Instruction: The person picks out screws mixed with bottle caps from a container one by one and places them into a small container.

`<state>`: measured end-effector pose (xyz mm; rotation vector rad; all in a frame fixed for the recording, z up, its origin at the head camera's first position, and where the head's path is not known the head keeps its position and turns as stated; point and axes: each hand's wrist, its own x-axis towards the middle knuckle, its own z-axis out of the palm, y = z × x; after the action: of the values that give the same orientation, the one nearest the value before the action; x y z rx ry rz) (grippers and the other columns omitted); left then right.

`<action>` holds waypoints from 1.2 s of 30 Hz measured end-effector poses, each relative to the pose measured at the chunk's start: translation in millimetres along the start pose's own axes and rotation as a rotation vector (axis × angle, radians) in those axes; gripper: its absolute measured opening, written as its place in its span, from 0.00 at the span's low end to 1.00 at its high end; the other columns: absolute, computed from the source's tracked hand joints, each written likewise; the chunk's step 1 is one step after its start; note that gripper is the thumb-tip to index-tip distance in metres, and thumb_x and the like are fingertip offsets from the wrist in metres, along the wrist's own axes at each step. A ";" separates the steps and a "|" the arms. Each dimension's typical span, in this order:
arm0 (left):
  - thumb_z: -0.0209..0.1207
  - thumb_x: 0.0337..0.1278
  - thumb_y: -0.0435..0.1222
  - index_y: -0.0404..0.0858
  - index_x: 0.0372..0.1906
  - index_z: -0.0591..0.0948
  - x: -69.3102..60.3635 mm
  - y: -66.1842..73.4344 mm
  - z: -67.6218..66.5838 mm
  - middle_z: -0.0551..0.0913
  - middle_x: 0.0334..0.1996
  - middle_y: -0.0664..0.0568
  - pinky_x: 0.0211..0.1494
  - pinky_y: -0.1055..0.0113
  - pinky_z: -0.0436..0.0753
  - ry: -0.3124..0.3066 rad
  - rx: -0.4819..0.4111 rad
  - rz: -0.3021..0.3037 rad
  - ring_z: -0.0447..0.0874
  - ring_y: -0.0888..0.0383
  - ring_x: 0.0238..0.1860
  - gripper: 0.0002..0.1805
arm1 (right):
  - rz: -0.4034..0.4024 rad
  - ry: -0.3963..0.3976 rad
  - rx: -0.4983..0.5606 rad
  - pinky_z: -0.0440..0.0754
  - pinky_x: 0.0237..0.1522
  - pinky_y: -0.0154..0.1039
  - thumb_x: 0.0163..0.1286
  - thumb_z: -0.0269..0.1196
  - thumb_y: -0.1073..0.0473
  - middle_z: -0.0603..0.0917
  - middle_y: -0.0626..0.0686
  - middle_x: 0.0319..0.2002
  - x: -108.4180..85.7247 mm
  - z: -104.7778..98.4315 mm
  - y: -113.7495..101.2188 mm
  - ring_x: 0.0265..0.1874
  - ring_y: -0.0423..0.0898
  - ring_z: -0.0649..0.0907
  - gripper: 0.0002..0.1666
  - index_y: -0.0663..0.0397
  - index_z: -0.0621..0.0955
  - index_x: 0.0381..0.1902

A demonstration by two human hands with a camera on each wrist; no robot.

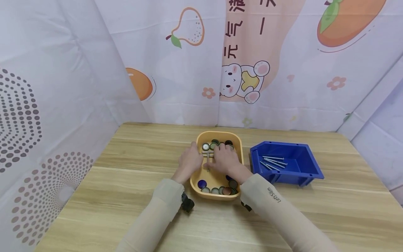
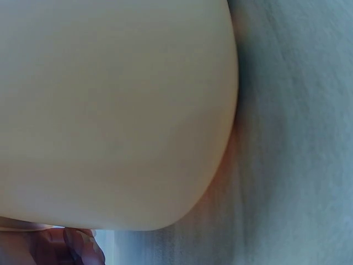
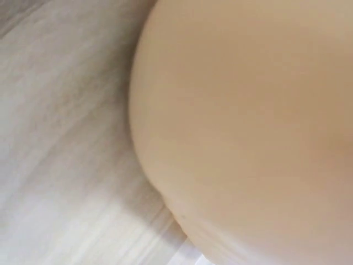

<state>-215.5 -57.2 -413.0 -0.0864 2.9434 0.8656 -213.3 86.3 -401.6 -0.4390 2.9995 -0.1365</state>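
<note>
A yellow-orange tray (image 1: 215,196) holds several bottle caps and some metal bolts (image 1: 207,159). My left hand (image 1: 190,160) grips the tray's left rim; in the left wrist view its fingertips (image 2: 83,245) show past the tray's outer wall (image 2: 121,110). Inside the tray, my right hand (image 1: 226,160) reaches down with thumb and fingers apart around the bolts. Two bolts lie crosswise, their right ends by its fingers, and another points toward me beside its thumb. Whether it pinches one is hidden. The right wrist view shows only the tray wall (image 3: 242,121) and tabletop.
Right of the tray stands a blue bin (image 1: 291,178) with several long bolts (image 1: 274,162) in it. Caps (image 1: 215,190) lie along the tray's near and far ends. A printed cloth (image 1: 189,70) hangs behind the wooden table (image 1: 138,154).
</note>
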 end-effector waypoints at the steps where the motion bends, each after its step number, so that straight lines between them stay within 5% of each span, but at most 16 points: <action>1: 0.51 0.59 0.35 0.35 0.59 0.70 0.1 -0.2 0.2 0.78 0.29 0.45 0.24 0.62 0.71 0.002 0.001 0.000 0.76 0.51 0.25 0.22 | -0.005 0.000 -0.003 0.75 0.59 0.60 0.60 0.62 0.28 0.75 0.66 0.58 -0.4 0.4 -0.3 0.59 0.65 0.75 0.50 0.62 0.70 0.63; 16: 0.51 0.60 0.35 0.35 0.59 0.69 -1.7 0.6 -1.6 0.78 0.29 0.44 0.25 0.61 0.71 0.005 -0.002 0.004 0.77 0.50 0.26 0.22 | -0.109 -0.011 0.053 0.82 0.36 0.51 0.67 0.60 0.60 0.80 0.60 0.42 -3.0 3.2 1.9 0.39 0.56 0.81 0.08 0.59 0.77 0.41; 23: 0.51 0.60 0.36 0.35 0.60 0.69 -1.2 0.4 -0.8 0.78 0.30 0.43 0.25 0.61 0.72 0.007 -0.003 0.002 0.77 0.50 0.26 0.23 | -0.133 -0.048 0.043 0.83 0.45 0.52 0.64 0.60 0.64 0.80 0.66 0.49 -2.2 2.3 4.4 0.47 0.60 0.82 0.23 0.68 0.74 0.56; 29: 0.52 0.61 0.37 0.35 0.61 0.69 -1.5 0.1 -1.5 0.78 0.29 0.45 0.25 0.62 0.72 0.001 -0.003 0.007 0.77 0.51 0.25 0.23 | -0.127 -0.103 0.107 0.79 0.51 0.53 0.63 0.57 0.64 0.80 0.65 0.46 -1.2 2.7 9.3 0.48 0.59 0.80 0.24 0.70 0.71 0.56; 36: 0.51 0.60 0.36 0.35 0.62 0.68 -1.1 -0.2 -0.8 0.78 0.30 0.45 0.25 0.62 0.71 -0.001 -0.018 0.000 0.76 0.50 0.26 0.24 | -0.118 -0.202 0.174 0.76 0.32 0.42 0.62 0.56 0.64 0.79 0.56 0.32 0.9 -1.3 13.9 0.30 0.50 0.78 0.11 0.61 0.73 0.42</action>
<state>-214.4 -57.7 -412.3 -0.0870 2.9354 0.8914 -218.2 99.5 -401.8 -0.5734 2.7358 -0.3384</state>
